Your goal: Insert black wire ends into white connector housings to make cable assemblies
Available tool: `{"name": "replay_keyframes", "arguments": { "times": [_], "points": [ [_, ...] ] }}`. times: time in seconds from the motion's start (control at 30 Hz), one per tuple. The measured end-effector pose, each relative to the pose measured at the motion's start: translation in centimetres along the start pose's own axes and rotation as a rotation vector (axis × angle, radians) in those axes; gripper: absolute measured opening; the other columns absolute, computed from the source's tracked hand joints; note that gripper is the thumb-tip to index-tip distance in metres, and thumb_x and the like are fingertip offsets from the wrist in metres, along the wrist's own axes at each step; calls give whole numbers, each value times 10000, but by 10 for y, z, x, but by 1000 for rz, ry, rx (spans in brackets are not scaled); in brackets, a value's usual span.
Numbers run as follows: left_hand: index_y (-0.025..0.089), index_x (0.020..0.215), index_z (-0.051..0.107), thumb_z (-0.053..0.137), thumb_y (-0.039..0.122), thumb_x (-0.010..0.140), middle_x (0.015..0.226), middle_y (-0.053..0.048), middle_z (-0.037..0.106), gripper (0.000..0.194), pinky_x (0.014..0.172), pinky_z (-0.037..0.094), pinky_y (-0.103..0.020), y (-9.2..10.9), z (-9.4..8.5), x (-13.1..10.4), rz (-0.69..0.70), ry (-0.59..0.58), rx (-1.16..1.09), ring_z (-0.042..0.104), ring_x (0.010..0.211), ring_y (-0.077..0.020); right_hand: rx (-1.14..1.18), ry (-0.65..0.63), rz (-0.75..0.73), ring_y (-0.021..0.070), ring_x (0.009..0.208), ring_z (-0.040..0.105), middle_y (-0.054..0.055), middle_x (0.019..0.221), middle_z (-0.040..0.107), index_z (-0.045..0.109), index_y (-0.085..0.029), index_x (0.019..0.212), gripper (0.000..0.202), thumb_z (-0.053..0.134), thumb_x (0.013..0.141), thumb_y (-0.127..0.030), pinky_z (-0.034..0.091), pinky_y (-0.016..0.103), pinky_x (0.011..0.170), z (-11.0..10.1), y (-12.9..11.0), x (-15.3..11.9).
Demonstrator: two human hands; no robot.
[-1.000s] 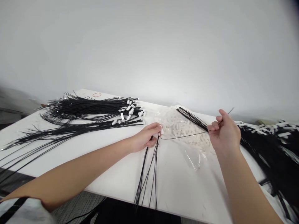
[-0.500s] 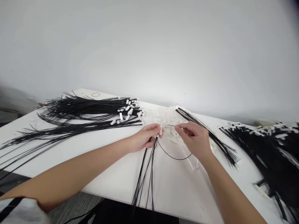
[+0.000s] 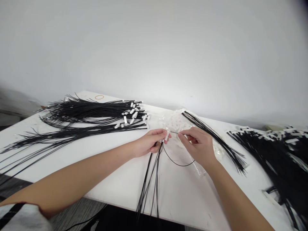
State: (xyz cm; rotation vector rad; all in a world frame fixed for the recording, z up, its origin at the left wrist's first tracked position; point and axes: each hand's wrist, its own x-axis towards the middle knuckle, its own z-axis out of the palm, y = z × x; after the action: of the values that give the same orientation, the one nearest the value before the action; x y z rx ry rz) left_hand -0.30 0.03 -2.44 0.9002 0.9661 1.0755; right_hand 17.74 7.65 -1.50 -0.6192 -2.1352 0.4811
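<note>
Wire [image 3: 174,132] pinched; right hand [image 3: 201,144] faces left hand [image 3: 149,141]

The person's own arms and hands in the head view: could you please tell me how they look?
The left hand and right hand wear no gloves. A pale sleeve with a black stripe ends near the left elbow; the right forearm is bare as far as it shows.

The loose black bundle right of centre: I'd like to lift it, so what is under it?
The loose black bundle lies over the clear bag of white pieces at its far end and white tabletop at its near end; whatever its strands cover is hidden.
</note>
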Motion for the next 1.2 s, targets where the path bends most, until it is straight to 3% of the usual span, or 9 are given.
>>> {"name": "replay_keyframes", "arguments": {
  "times": [0.37, 0.63, 1.2],
  "points": [
    [157, 847, 521, 463, 391, 811, 765, 22, 482, 244, 332, 123, -186, 0, 1, -1, 22, -6, 26, 263, 317, 31, -191, 4, -74, 47, 518, 402, -16, 566, 471, 628, -183, 727, 90, 557, 759, -229, 332, 173, 462, 0, -3, -2],
    [156, 838, 495, 478, 393, 806, 767, 20, 494, 240, 342, 144, -177, 0, 1, 0, 33, -25, 71, 276, 331, 31, -278, 73, -226, 30, 491, 404, -27, 593, 507, 609, -198, 735, 36, 573, 739, -196, 330, 164, 467, 6, 3, -8],
    [144, 851, 512, 484, 404, 799, 774, 5, 510, 267, 351, 152, -178, -3, 0, 0, 36, -49, 92, 272, 346, 28, -255, 48, -213, 32, 497, 369, -23, 607, 506, 593, -199, 747, 56, 544, 757, -175, 314, 160, 459, 10, -3, -7]
  ]
}}
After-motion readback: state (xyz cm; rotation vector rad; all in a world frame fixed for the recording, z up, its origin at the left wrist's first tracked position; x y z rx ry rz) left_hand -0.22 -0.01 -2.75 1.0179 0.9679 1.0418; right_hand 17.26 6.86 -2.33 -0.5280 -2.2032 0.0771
